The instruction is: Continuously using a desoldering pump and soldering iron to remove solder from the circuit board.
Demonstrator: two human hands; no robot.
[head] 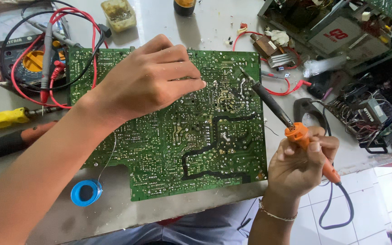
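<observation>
Green circuit board (173,122) flat mid-tabletop (169,18), left hand (148,79) pressed on top, fingers curled, feeding thin solder wire. Right hand (298,165) clenched round orange soldering iron (277,111), tip touching board. Blue solder spool (85,192) near front edge; multimeter (21,50) with red leads far left; yellowish tub (119,14) behind.

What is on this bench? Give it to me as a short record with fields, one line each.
Surface: grey table
Main item: green circuit board, solder side up
Left hand: resting on the board, fingers pinched together
Right hand: holding an orange soldering iron, tip on the board
Near left: blue solder spool, multimeter with red and black leads
</observation>
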